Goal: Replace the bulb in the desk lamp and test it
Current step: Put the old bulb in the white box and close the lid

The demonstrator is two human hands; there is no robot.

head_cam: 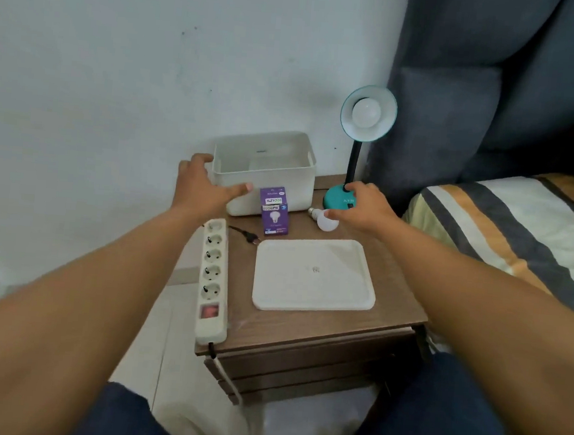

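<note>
A teal desk lamp (340, 197) stands at the back right of a wooden bedside table (321, 326), its shade (368, 112) facing me with a white bulb (366, 113) screwed in. A loose white bulb (326, 220) lies on the table in front of the lamp base. My right hand (365, 208) hovers open over the base, its thumb tip touching the loose bulb. A purple bulb box (274, 211) stands beside the bulb. My left hand (205, 185) is spread open against the left front corner of a white bin (265, 174).
A white tray (313, 276) lies in the middle of the table. A white power strip (213, 280) runs along the left edge, with the lamp's black plug (251, 238) lying unplugged beside it. A bed (504, 231) and a grey headboard (495, 79) are on the right.
</note>
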